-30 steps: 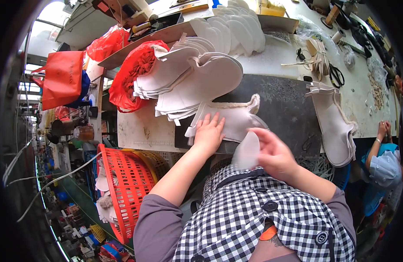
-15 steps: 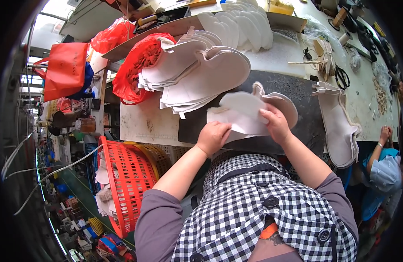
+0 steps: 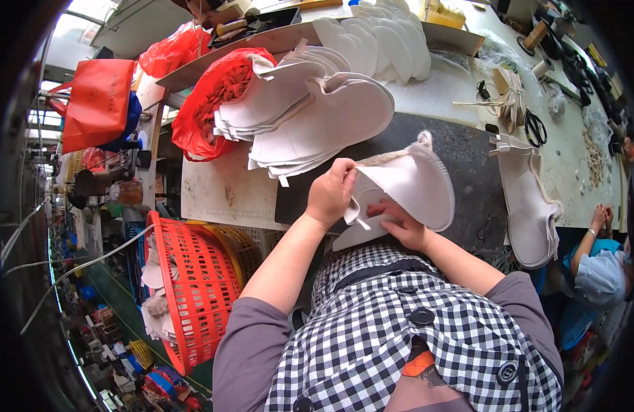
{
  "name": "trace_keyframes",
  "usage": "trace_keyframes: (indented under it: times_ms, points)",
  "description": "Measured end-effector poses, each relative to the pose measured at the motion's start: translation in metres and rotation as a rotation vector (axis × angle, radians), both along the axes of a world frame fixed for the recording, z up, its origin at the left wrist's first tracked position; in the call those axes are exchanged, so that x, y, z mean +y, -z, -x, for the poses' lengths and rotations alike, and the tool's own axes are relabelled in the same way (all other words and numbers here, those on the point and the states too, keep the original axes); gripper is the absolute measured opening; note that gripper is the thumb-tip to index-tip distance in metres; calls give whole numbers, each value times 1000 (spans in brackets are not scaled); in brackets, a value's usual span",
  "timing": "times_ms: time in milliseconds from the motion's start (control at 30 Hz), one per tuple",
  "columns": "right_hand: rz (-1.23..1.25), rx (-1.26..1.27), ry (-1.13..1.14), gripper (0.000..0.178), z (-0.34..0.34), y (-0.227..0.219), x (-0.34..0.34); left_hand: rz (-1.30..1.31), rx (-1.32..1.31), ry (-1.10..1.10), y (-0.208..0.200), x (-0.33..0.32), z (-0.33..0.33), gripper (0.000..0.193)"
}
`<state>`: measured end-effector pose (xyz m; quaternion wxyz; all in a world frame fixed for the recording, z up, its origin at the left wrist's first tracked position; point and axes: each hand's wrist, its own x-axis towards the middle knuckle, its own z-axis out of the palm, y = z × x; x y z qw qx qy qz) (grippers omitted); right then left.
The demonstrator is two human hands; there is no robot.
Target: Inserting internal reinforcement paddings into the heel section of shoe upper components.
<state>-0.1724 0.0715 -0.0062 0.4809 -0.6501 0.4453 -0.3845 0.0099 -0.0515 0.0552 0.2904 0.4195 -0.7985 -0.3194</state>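
Observation:
A white boot-shaped fabric upper (image 3: 416,185) is held up over the dark work mat, its layers spread apart. My left hand (image 3: 332,192) is closed, pinching the upper's edge near a small hanging tab. Lower down, my right hand (image 3: 408,230) reaches between the layers. Its thumb lies over the lower white layer (image 3: 358,235), with the fingers partly hidden inside. To the left, a stack of similar uppers (image 3: 324,127) lies partly on the dark mat (image 3: 468,151). More folded uppers (image 3: 524,199) hang over the table edge on the right.
A red plastic bag (image 3: 193,127) of small red pieces stands behind the stack. Thin white shaped sheets (image 3: 392,44) lie at the back. Black scissors (image 3: 535,129) and a cord bundle (image 3: 511,99) sit at right. A red basket (image 3: 204,288) stands at left; another person's hands (image 3: 601,216) show far right.
My left hand has lifted the upper's edge up and opened the layers. My right hand has moved down and in between them. The loose whitish piece on top is no longer seen there.

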Motion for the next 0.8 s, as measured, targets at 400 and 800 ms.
trace_keyframes:
  times_ms: [400,800]
  points:
    - [-649,-855,735,37,-16,-12,-31,430,78,402,-29,60,-8,22]
    - [-459,-411,393,25,-2,0,-33,90,-553,-36,61,85,-25,53]
